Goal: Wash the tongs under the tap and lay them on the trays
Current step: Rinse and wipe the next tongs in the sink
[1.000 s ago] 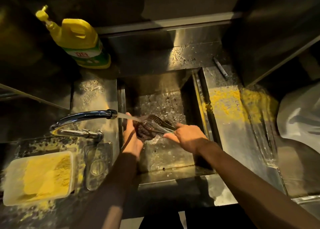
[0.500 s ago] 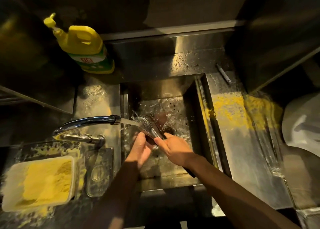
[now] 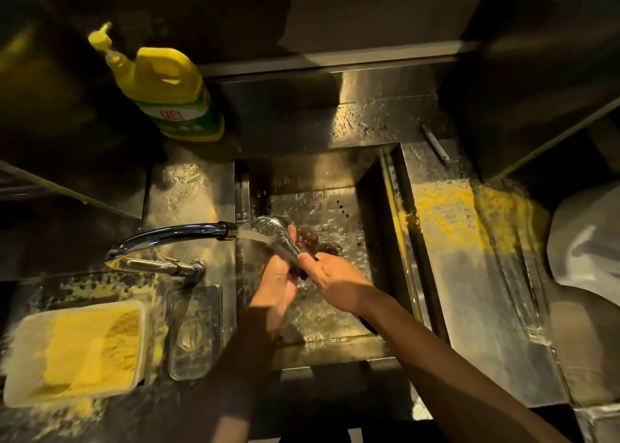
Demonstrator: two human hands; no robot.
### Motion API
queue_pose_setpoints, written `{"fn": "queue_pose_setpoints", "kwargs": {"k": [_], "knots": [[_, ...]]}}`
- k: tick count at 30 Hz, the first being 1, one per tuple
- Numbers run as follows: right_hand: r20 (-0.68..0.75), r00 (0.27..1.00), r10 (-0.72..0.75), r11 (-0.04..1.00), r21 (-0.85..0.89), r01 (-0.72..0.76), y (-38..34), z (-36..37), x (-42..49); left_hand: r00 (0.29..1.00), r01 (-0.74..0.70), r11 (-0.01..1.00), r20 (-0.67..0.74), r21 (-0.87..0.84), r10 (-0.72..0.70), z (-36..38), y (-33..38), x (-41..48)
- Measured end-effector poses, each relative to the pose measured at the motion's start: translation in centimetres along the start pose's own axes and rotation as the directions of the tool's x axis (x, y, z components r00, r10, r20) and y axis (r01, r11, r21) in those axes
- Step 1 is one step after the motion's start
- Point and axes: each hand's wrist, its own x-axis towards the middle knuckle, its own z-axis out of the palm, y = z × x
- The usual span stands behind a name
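- Steel worktop (image 3: pixel 188 187), wet and dimly lit, surrounds a square sink (image 3: pixel 372 207); loose yellow powder (image 3: pixel 449 214) is scattered on the steel to the right of the sink.
- Water runs from a chrome tap (image 3: pixel 174 234) at the sink's left edge straight onto the tongs (image 3: pixel 273 229), which are held over the basin with their rounded head in the stream.
- Right hand (image 3: pixel 339 281) grips the tongs' handle end, fingers (image 3: pixel 307 258) curled round it.
- Left hand (image 3: pixel 278 283) lies against the tongs from below, one finger reaching up beside the head; whether the rest curl round the metal cannot be told.
- Yellow detergent bottle (image 3: pixel 167 86) stands behind the tap.
- White tub of yellow powder (image 3: pixel 77 352) sits at the near left, with a clear glass dish (image 3: pixel 194 328) just beside it.
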Motion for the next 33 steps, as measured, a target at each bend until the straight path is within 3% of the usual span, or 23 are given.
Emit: {"fn": "queue_pose_setpoints", "kwargs": {"k": [4,7,8,12,16,20,22,24,26,28,30,31,33], "knots": [[0.027,0.999,0.023,0.996,-0.09,-0.021,0.5,-0.1,0.3,0.995,0.05,0.998,-0.094,0.043,-0.046,1.5,-0.7,-0.4],[-0.039,0.996,0.075,0.996,0.056,-0.072,0.9,-0.6,0.2,0.997,0.001,0.998,-0.081,0.066,0.004,1.3,0.9,0.2],[-0.037,0.997,0.061,0.998,0.035,-0.059,0.9,-1.0,0.2,0.996,-0.038,0.997,-0.083,0.06,0.043,0.8,1.4,0.6],[0.039,0.999,-0.002,0.979,-0.202,0.01,2.2,-2.8,0.1,0.992,-0.114,0.985,-0.044,0.131,0.12,-1.0,3.1,1.1],[0.124,0.992,-0.013,0.936,-0.346,0.056,3.1,-4.2,-0.3,0.985,-0.118,0.927,-0.073,0.355,0.154,-1.5,4.0,0.0],[0.129,0.988,-0.081,0.94,-0.321,0.119,2.4,-3.5,0.8,0.999,-0.014,0.976,-0.031,0.216,0.022,-2.2,2.8,-0.8],[0.119,0.99,-0.071,0.96,-0.262,0.1,3.0,-2.6,1.0,0.99,-0.08,0.933,-0.077,0.351,0.115,-2.1,3.9,0.0],[0.092,0.995,-0.041,0.974,-0.22,0.061,4.0,-2.5,0.9,0.975,-0.169,0.826,-0.033,0.538,0.22,-1.7,5.2,0.4],[0.063,0.998,-0.011,0.978,-0.205,0.023,4.7,-2.9,0.8,0.972,-0.19,0.798,-0.005,0.572,0.236,-1.8,5.2,0.6],[0.033,0.999,0.011,0.977,-0.215,-0.004,5.0,-3.2,0.5,0.979,-0.144,0.872,-0.064,0.468,0.195,-1.9,4.7,0.5],[-0.056,0.998,0.034,0.974,-0.22,-0.045,5.5,-3.2,0.0,0.993,-0.079,0.976,-0.075,0.201,0.096,-1.8,4.1,0.3],[-0.101,0.994,0.035,0.971,-0.231,-0.058,5.7,-3.1,-0.2,0.997,-0.058,0.994,-0.044,0.093,0.063,-1.7,3.7,0.1],[-0.138,0.99,-0.003,0.95,-0.31,-0.04,5.8,-2.7,-0.3,0.998,-0.065,0.997,0.01,0.034,0.064,-1.7,3.1,-0.2]]}}
